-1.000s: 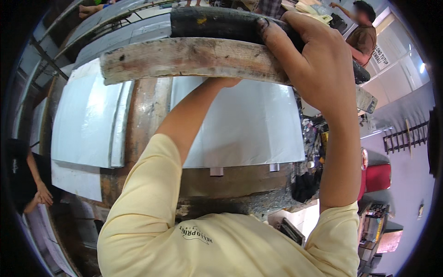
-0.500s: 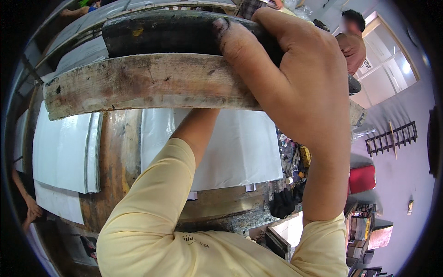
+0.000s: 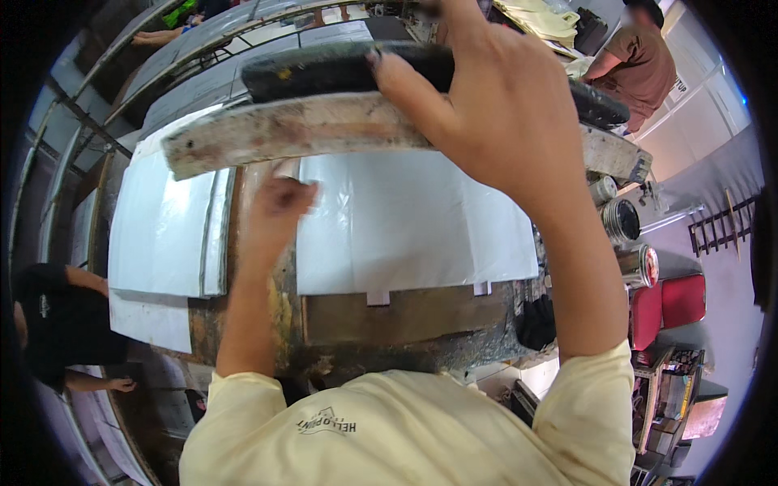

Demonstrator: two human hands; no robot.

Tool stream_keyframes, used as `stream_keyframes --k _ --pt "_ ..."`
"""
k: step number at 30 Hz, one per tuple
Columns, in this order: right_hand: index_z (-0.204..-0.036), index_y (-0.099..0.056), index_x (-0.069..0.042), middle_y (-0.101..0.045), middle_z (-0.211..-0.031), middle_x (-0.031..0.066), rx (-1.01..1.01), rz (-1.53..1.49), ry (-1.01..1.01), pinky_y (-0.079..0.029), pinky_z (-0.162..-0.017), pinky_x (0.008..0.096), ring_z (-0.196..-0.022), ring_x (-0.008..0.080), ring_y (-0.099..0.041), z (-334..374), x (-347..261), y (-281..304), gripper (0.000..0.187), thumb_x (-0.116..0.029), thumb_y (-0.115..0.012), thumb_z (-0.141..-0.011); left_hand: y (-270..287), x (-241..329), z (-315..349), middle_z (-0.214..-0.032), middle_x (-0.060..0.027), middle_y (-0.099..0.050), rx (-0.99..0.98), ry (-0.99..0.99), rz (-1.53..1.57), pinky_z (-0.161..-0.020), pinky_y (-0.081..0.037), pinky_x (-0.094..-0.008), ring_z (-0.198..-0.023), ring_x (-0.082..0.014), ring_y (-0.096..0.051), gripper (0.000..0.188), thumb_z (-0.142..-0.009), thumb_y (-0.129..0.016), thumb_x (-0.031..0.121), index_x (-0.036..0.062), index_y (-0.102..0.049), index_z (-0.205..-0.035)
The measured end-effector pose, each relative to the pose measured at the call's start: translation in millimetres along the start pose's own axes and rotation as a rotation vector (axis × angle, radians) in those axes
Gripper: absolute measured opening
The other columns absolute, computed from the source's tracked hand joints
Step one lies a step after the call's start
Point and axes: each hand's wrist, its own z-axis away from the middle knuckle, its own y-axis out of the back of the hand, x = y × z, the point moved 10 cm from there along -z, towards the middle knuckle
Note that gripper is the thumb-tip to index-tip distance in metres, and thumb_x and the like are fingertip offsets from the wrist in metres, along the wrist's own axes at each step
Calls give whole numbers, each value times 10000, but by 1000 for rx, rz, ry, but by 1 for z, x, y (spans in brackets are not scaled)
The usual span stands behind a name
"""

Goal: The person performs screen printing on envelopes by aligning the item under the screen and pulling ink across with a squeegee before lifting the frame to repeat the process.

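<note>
My right hand (image 3: 510, 117) is closed over a long, paint-stained wooden bar (image 3: 300, 130) and the rounded black bar (image 3: 332, 74) just behind it. Its thumb lies across the front of the black bar, and the far fingers are partly hidden. Both bars are held up above the table, crossing the view from left to right. Below the wooden bar's left part is my left hand (image 3: 284, 194), smeared by motion, so its grip does not show. It hovers between a glossy white sheet (image 3: 413, 227) and a pile of white sheets (image 3: 166, 231).
The worktable (image 3: 389, 324) is stained with paint. A black glove-like item (image 3: 536, 322) lies at its right edge, near open cans (image 3: 621, 219). Red chairs (image 3: 682, 301) stand by the right wall. One person (image 3: 640, 65) is at upper right, another (image 3: 65, 324) at left.
My left hand has come out from behind the wooden bar, back toward me. The bars, still in my right hand, look smaller and farther off. More of the white sheets shows.
</note>
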Motion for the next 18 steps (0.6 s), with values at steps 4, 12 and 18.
stream_keyframes --k 4,12,18 --pt "-1327 -620 9 -679 -893 163 -50 62 96 -482 -789 474 -867 350 -656 64 -25 -20 637 -498 -729 -957 65 52 63 -1175 -66 -710 -9 -70 432 -864 -583 -314 -951 -148 -680 945 -755 -1021 229 24 -522 -1531" --pt "-1183 -756 -106 -688 -1089 137 -651 -141 25 -520 -864 501 -1021 359 -650 206 -16 -127 355 -361 -795 -940 39 -75 152 -1227 -109 -704 96 31 -241 -1002 -549 -417 -1130 -258 -691 844 -635 -1081 330 1 -692 -1308" --pt "-1219 -756 -115 -707 -1040 83 -701 -234 -48 -589 -828 468 -1022 322 -681 266 -29 -161 406 -363 -821 -904 40 -115 163 -1208 -138 -513 80 22 -690 -1104 -418 -489 -1200 -379 -489 985 -507 -1075 378 31 -678 -1339"
